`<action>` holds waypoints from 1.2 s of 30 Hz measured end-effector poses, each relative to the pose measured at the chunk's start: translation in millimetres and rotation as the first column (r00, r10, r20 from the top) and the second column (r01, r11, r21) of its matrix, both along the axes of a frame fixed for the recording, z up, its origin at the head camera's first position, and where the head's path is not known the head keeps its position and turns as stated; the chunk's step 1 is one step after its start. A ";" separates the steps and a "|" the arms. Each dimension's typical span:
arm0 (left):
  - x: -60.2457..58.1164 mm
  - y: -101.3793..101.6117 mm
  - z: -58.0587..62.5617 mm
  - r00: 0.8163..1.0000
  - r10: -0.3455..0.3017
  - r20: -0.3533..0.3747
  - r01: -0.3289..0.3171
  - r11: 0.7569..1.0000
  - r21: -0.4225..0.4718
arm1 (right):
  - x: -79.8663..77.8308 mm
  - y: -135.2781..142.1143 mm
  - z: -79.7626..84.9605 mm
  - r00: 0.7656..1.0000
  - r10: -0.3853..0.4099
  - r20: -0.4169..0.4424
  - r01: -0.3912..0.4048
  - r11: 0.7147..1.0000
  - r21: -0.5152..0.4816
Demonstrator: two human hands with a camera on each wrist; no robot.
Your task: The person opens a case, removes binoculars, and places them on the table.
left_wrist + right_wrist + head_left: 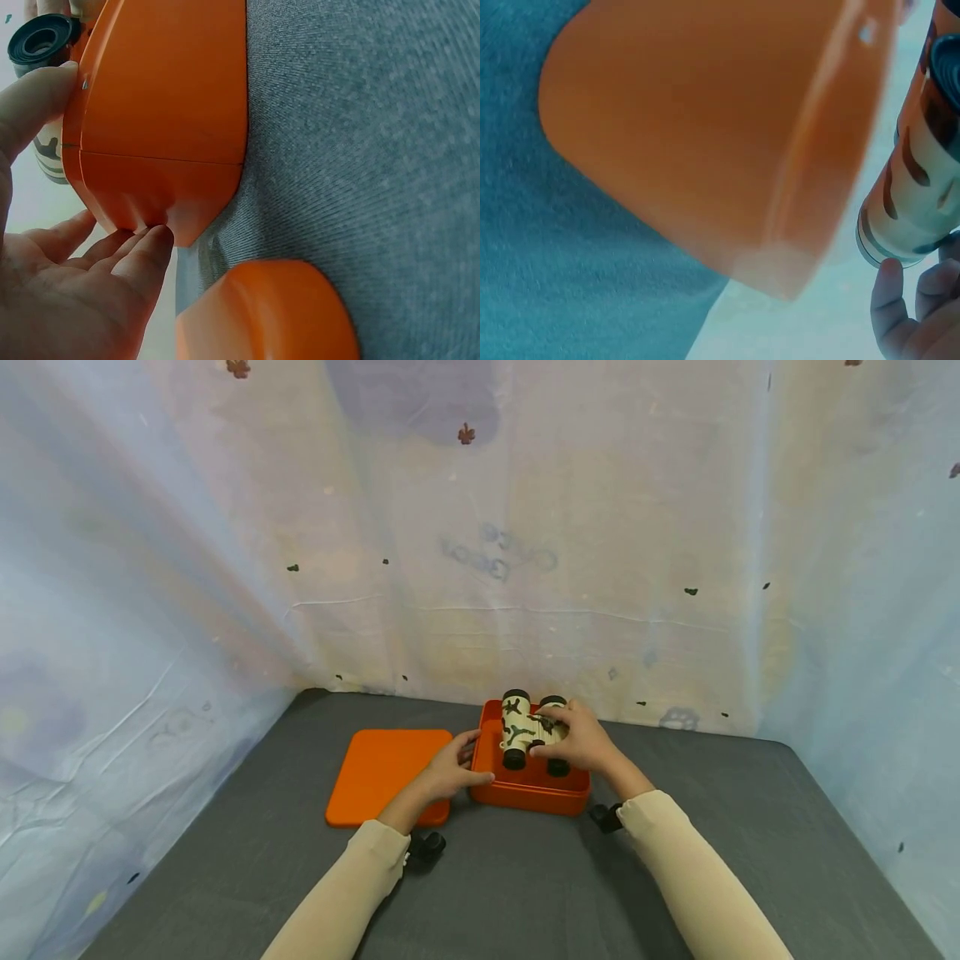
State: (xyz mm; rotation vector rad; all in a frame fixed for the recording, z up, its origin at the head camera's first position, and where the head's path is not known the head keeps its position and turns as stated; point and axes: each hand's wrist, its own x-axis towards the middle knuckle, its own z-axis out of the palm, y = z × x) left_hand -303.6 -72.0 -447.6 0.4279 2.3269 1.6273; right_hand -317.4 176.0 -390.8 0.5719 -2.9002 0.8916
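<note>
Camouflage-patterned binoculars with black eyepieces are held by my right hand, whose fingers and thumb grip the right barrel from the side. They are over the orange box, above its rim in the right wrist view, where the barrel shows beside the fingers. My left hand is at the box's left near corner: in the left wrist view the thumb lies at the rim and the fingers touch the side wall. The box's inner floor is partly hidden by the binoculars.
A flat orange lid lies on the grey cloth-covered table, left of the box and partly under the left forearm. Behind the table hangs a pale patterned curtain. Black wrist devices sit under both wrists.
</note>
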 end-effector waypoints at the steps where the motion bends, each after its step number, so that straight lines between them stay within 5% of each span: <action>1: 0.1 -0.2 0.0 1.000 -0.001 -0.001 0.001 1.000 -0.002 | 0.3 0.9 1.3 1.000 -0.002 0.000 0.002 1.000 -0.004; 36: -2.8 5.6 -1.5 1.000 -0.006 -0.003 0.006 1.000 -0.008 | 9.5 59.1 28.2 0.998 -0.060 0.034 0.059 0.998 0.009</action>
